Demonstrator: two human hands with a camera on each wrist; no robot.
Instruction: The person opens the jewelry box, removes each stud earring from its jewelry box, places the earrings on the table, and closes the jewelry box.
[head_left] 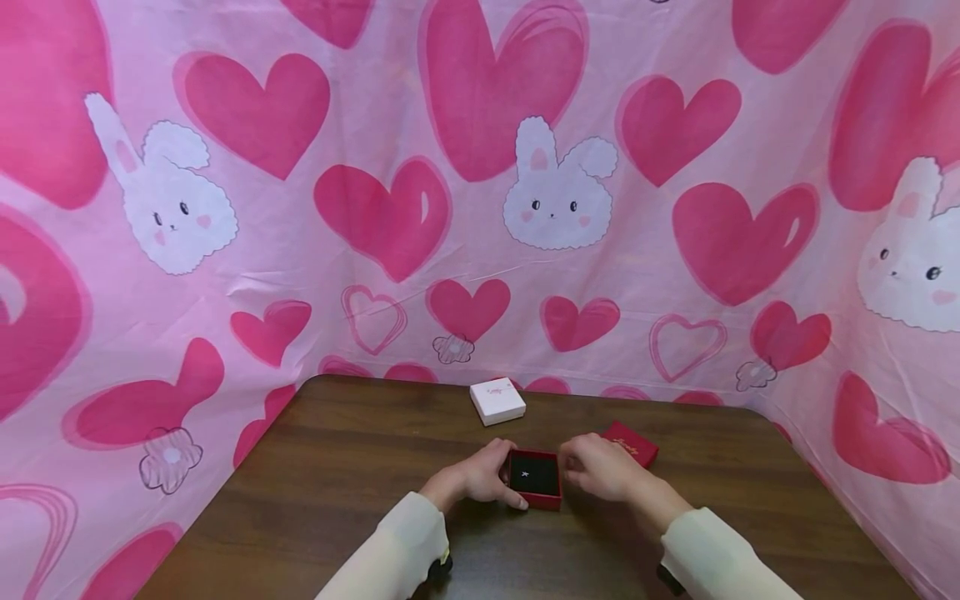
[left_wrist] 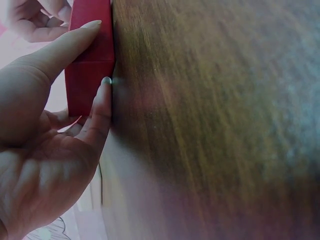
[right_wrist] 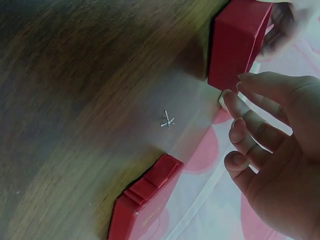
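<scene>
My left hand [head_left: 487, 477] holds a small red jewelry box [head_left: 542, 502] at its left side, thumb along the front wall and fingers behind. The left wrist view shows the thumb [left_wrist: 82, 42] flat against the red side. Inside the box lies a black cushion [head_left: 538, 487] with a small silver piece [head_left: 524, 474] on it, perhaps an earring. My right hand [head_left: 600, 467] is at the box's right edge, fingers loosely bent with nothing visible in them. A small silver star-shaped piece [right_wrist: 167, 120] lies on the table between box and lid.
A red lid [head_left: 633, 444] with gold lettering and a ribbon bow lies right of the box, partly behind my right hand. A white box [head_left: 497, 402] stands near the back edge of the brown wooden table [head_left: 375, 433]. A pink heart-print cloth [head_left: 465, 250] hangs behind.
</scene>
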